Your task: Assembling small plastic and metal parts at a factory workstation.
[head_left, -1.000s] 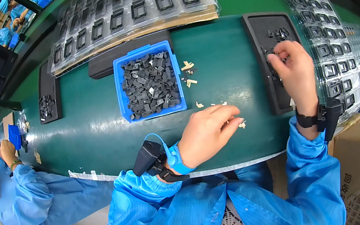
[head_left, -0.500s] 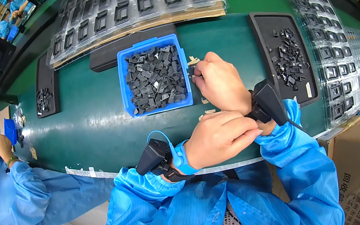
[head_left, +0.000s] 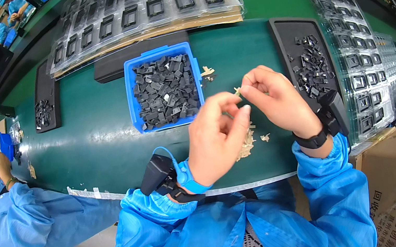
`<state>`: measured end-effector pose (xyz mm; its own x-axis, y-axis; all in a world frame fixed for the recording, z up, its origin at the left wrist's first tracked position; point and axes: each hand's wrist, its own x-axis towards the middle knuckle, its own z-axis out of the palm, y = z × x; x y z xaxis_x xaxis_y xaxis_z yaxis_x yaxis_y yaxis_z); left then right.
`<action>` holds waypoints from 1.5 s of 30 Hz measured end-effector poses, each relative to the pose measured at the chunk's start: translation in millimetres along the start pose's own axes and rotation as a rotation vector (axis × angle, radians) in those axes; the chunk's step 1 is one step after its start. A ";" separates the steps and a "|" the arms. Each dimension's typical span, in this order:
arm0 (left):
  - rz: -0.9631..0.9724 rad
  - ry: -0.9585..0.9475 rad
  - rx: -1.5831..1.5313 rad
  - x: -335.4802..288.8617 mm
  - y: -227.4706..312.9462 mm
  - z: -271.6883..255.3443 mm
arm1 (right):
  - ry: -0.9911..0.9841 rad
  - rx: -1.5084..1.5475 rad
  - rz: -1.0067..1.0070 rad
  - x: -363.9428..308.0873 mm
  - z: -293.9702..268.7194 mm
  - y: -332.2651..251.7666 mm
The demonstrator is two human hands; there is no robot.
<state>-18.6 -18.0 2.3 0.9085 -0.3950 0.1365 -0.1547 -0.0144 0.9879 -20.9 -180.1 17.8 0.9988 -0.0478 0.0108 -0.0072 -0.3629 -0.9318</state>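
Over the front middle of the bench, my right hand (head_left: 281, 101) pinches a small pale strip, like a bit of tape (head_left: 237, 92), between thumb and fingertips. Just left of it is my left hand (head_left: 216, 138), its fingers curled and the thumb apart from the forefinger. The left fingertips come close to the strip; whether they touch it I cannot tell. Below the hands lies a pile of pale tape scraps (head_left: 247, 147), partly hidden by my left hand. Behind my left hand stands a blue bin (head_left: 197, 78) full of small black plastic parts (head_left: 165, 89).
More pale scraps (head_left: 207, 71) lie right of the bin. A black tray (head_left: 282, 45) of small dark parts stands at right, another (head_left: 44, 79) at far left. Clear blister trays (head_left: 143, 24) with black frames stand behind; more (head_left: 357, 63) stand at right. A co-worker's sleeve (head_left: 24, 217) is at left.
My right hand has come back from beside the bin toward me, now with a pale strip. My left hand has lifted off the right wrist and moved up beside the right fingers. The scrap pile has come into sight.
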 end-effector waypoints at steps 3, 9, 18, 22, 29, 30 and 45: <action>-0.024 -0.030 0.083 4.3 4.9 -1.9 | -0.059 0.119 0.001 -10.1 -6.3 0.9; -0.219 -0.092 -0.057 8.4 11.5 -3.0 | -0.092 0.074 -0.103 -13.2 -8.7 1.7; -0.147 -0.154 0.003 8.9 3.5 -5.7 | -0.077 0.097 -0.097 -16.8 -10.9 1.3; -0.143 -0.097 -0.081 9.6 7.8 -0.5 | 0.013 0.056 -0.163 -22.9 -5.7 2.2; 0.066 -0.185 0.235 13.8 -0.2 -6.0 | 0.051 -0.030 -0.198 -23.6 -7.9 -0.8; 0.135 -0.214 0.309 15.2 -0.4 -6.5 | 0.045 -0.053 -0.193 -23.3 -8.2 -0.9; 0.208 -0.271 0.408 18.9 3.6 -8.4 | -0.034 -0.080 -0.150 -21.5 -12.4 1.2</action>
<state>1.3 -17.8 9.1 0.7179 -0.6500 0.2494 -0.5086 -0.2451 0.8254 -43.0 -191.0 21.0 0.9900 0.0438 0.1339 0.1396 -0.4365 -0.8888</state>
